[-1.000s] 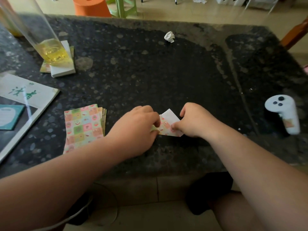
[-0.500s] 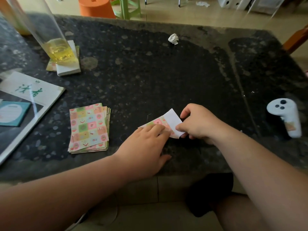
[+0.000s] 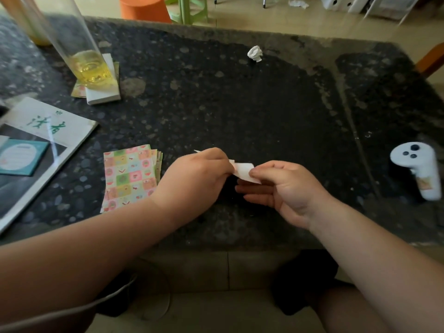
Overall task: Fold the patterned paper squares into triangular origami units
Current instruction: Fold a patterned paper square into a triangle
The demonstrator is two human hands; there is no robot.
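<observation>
Both hands pinch paper piece (image 3: 243, 170) midair: left hand (image 3: 199, 179), right hand (image 3: 283, 186). Risk: unsupported crease drifts crooked, edges misalign.

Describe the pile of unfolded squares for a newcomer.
On the dark speckled stone table, look between the white magazine and the left hand. The stack of pastel checkered paper squares lies flat there, untouched, unlike the folded white-backed sheet held beside it.

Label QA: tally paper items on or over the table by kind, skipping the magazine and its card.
Stack of patterned paper squares: 1
Paper piece being folded: 1
Crumpled paper ball: 1
White paper pad: 1
Patterned sheets under the pad: 1 bunch
Total: 5
</observation>
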